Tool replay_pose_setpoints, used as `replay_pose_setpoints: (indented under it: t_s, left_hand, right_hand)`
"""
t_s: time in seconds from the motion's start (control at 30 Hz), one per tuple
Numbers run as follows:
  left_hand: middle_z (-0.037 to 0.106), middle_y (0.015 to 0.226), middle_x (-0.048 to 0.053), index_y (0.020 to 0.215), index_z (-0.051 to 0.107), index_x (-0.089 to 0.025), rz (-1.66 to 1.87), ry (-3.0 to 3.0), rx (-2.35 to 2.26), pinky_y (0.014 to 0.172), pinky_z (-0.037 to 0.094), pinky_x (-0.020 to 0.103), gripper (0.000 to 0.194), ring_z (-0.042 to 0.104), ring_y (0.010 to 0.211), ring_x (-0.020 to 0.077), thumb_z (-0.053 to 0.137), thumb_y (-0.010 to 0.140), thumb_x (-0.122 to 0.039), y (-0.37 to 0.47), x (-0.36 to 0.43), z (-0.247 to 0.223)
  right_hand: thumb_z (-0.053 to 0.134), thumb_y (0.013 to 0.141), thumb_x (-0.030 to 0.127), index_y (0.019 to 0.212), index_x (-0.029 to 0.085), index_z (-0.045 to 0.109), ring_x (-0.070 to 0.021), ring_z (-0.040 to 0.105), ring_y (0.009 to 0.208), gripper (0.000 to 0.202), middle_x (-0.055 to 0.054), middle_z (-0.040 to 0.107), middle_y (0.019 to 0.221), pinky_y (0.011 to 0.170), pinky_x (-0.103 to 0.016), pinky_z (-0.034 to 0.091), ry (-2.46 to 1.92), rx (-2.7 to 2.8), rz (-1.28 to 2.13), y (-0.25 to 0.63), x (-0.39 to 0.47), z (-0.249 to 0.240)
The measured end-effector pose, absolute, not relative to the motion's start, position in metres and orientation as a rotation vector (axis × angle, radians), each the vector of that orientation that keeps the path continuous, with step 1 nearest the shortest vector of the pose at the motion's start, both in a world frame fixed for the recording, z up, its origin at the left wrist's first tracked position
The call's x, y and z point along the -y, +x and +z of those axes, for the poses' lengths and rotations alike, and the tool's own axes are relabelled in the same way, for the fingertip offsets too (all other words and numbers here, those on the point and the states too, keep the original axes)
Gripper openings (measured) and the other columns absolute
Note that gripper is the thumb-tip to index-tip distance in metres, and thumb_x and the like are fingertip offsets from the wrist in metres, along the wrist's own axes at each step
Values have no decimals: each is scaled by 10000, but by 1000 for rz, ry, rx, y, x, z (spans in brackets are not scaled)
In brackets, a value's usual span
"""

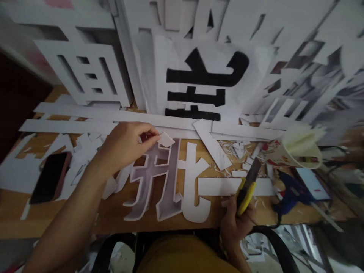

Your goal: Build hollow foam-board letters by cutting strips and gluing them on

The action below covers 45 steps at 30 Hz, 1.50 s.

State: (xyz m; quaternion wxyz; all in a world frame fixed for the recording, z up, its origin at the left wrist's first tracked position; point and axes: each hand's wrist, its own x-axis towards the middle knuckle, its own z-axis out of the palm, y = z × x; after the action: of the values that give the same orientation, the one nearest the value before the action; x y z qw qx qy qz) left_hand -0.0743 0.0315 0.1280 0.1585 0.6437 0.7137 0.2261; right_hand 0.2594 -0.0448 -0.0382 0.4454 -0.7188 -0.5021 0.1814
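Observation:
My left hand [127, 138] pinches a small white piece of board [167, 140] between thumb and fingertips. The piece is just above the upper edge of a hollow white character form [167, 193], whose thin walls stand up from its base. Beside that form lies a flat white cut-out character part [190, 178]. My right hand [237, 222], near the table's front edge, is closed round a yellow and black utility knife [247, 189] with its blade out, pointing up and away. A white strip [217, 185] lies partly under the knife.
A black phone [50, 177] lies left among white offcuts. On the right are a blue hot glue gun [292, 195], a paper cup [284, 151] and another phone [313, 184]. Long strips [170, 123] cross behind. A sheet with black character shapes [210, 77] leans at the back.

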Motion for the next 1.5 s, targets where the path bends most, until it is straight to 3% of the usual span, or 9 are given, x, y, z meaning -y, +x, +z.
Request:
replay_pose_setpoints:
  t_s: [0.17,0.53,0.7,0.83,0.97,1.07,1.2,1.37,1.5]
  left_hand:
    - [742,752,-5,805,710,-203,791,1617,-1874,650,513,273,147,680,684,162,639,825,-330,-32,-39,130]
    - [740,670,50,686,602,-183,425,1478,-1563,556,542,260,143,698,591,161,572,825,-191,47,-87,84]
    - [778,869,88,930,648,-146,341,1555,-1435,660,575,274,129,737,725,164,547,889,-214,82,-101,98]
    - [710,1188,105,1252,554,-175,327,1725,-1516,825,539,313,387,701,985,200,605,878,-262,108,-105,104]
    - [727,1001,105,925,673,-167,59,1893,-1548,867,498,405,330,661,1015,330,838,644,-220,121,-80,87]
    - [704,1051,161,818,666,-142,-79,1969,-1570,932,459,448,372,602,1112,396,896,527,-129,123,-55,71]
    - [679,1115,188,890,664,-124,-92,2001,-1601,940,443,437,316,574,1148,380,833,624,-108,120,-40,60]
    - [740,943,66,932,681,-184,49,1949,-1541,810,481,328,133,677,924,248,689,801,-164,105,-50,65]
    - [761,1028,28,977,705,-224,255,1857,-1578,854,470,296,148,685,982,208,594,882,-196,84,-42,80]
  right_hand:
    - [555,907,551,820,195,556,-181,487,648,367,-4,521,715,620,-325,394,-1748,1198,391,251,42,-23]
    - [583,903,497,892,171,601,-193,533,683,327,-24,583,743,653,-320,416,-1620,1084,462,264,50,-35]
    - [603,894,453,912,174,612,-176,534,672,280,-3,583,735,657,-304,422,-1568,1015,541,263,51,-39]
    - [600,892,442,919,175,598,-186,542,692,268,-11,586,759,675,-320,430,-1550,970,547,264,52,-36]
    - [594,912,421,931,172,593,-175,534,685,250,-9,578,778,667,-310,424,-1533,922,541,265,53,-36]
    - [608,912,405,910,179,586,-157,521,653,227,10,563,749,642,-289,417,-1507,896,551,265,54,-39]
    - [629,889,438,909,178,598,-166,551,681,262,2,588,763,646,-288,433,-1476,914,592,266,56,-45]
    - [628,879,452,901,170,606,-166,526,642,283,1,582,734,630,-299,419,-1504,938,558,269,53,-44]
    - [609,879,482,856,179,595,-188,522,698,304,-8,563,739,668,-322,408,-1555,971,472,268,51,-38]
